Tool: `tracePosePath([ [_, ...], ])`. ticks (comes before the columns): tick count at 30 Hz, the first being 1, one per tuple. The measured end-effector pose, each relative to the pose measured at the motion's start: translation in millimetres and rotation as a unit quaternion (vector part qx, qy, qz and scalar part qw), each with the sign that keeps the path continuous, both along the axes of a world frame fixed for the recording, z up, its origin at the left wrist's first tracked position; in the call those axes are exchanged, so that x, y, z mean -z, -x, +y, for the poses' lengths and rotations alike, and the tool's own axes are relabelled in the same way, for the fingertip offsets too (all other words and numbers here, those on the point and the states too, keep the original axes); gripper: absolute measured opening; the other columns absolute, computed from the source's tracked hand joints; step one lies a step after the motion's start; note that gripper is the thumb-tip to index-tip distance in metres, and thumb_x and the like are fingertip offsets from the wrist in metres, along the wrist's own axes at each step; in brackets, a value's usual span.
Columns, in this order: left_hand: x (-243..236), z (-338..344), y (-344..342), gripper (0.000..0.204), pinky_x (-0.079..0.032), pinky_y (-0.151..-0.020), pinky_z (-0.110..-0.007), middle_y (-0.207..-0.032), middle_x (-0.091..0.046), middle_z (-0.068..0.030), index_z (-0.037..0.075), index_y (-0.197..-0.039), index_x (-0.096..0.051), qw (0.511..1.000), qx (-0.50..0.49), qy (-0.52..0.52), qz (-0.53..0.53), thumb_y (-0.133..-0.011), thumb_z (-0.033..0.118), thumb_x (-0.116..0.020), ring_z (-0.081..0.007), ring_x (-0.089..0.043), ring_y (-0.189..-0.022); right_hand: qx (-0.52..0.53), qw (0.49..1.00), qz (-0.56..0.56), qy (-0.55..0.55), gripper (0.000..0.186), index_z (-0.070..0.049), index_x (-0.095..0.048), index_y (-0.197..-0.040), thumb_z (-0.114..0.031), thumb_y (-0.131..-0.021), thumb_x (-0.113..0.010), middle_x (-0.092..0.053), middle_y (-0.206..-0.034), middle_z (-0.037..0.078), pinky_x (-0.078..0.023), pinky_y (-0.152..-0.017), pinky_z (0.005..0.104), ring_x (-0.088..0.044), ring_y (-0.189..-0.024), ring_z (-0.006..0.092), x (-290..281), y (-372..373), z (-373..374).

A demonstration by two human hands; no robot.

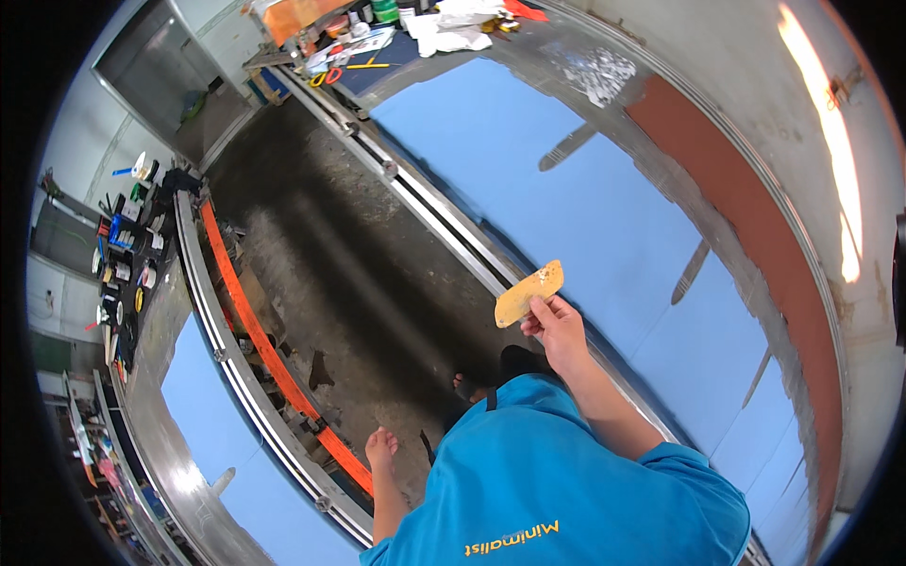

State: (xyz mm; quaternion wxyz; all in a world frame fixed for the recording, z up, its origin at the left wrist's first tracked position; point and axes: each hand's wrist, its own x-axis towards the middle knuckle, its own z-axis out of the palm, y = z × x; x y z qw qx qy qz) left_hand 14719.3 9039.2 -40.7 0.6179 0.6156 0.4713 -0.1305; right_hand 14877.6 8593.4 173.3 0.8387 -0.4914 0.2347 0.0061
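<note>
My right hand (557, 330) pinches a flat, yellow-tan plate (528, 294) between thumb and fingers. The plate is oblong with rounded corners and has pale, worn specks near its far end. It is held in the air over the metal rail along the edge of the right table, touching nothing but my hand. Low over the aisle, my left hand (381, 445) hangs with its fingers curled in, and nothing shows in them. Beside me on the right, the table bears a long blue sheet-like surface (557, 179) with a few narrow grey strips showing along its far side.
Metal rails (415, 193) border the aisle. Along the left table runs an orange strip (250, 316); a second blue surface (222, 415) lies there. Tubs and tools (127, 255) crowd its far end. White cloths (453, 28) and scissors (327, 75) lie at the right table's far end.
</note>
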Motion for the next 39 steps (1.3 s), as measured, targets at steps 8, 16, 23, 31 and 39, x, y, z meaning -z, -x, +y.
tracePosePath([
  [8,56,-7,94,0.021,-0.049,-0.047,-0.034,-0.079,-0.063,-0.0069,0.012,-0.102,-0.064,0.973,-0.02,0.061,0.221,-0.099,0.03,-0.053,-0.02,-0.06,-0.058,-0.085,0.996,0.003,-0.029,0.026,0.007,-0.054,-0.12,-0.007,-0.098,-0.056,-0.064,-0.109,0.016,-0.057,-0.086,0.0351,-0.067,-0.097,0.0242,-4,-97,86],
  [16,49,-34,66,0.042,-0.054,-0.07,-0.039,-0.083,-0.071,-0.0115,0.007,-0.093,-0.073,0.971,-0.02,-0.027,0.237,-0.093,0.045,-0.058,-0.0257,-0.069,-0.079,-0.264,0.957,-0.037,-0.113,0.037,0.008,-0.045,-0.134,-0.004,-0.1,-0.051,-0.054,-0.133,0.018,-0.042,-0.111,0.0361,-0.052,-0.127,0.0277,44,-228,171],
  [23,-40,-41,-70,0.036,-0.053,-0.076,-0.033,-0.091,-0.071,-0.0082,0.004,-0.108,-0.07,0.961,-0.242,-0.127,0.038,-0.092,0.037,-0.066,-0.0174,-0.066,-0.083,-0.494,0.867,-0.055,0.007,0.014,0.0,-0.055,-0.109,-0.008,-0.099,-0.057,-0.062,-0.103,0.009,-0.055,-0.085,0.0312,-0.064,-0.094,0.0193,-8,-351,310],
  [31,-28,-26,-60,0.039,-0.053,-0.085,-0.037,-0.102,-0.072,-0.0148,0.006,-0.11,-0.071,0.929,-0.351,-0.12,0.011,-0.089,0.04,-0.067,-0.0268,-0.069,-0.095,-0.572,0.815,-0.092,0.01,0.009,-0.006,-0.06,-0.102,-0.014,-0.098,-0.061,-0.061,-0.082,0.001,-0.046,-0.059,0.0262,-0.057,-0.066,0.0109,-27,-326,475],
  [39,-98,49,-39,0.034,-0.053,-0.077,-0.03,-0.096,-0.072,-0.0082,0.002,-0.115,-0.067,0.895,-0.421,-0.125,-0.083,-0.094,0.029,-0.065,-0.0146,-0.067,-0.089,-0.682,0.715,-0.134,0.074,0.015,-0.003,-0.062,-0.1,-0.017,-0.097,-0.063,-0.061,-0.081,0.001,-0.047,-0.064,0.0242,-0.058,-0.069,0.009,-38,-224,590],
])
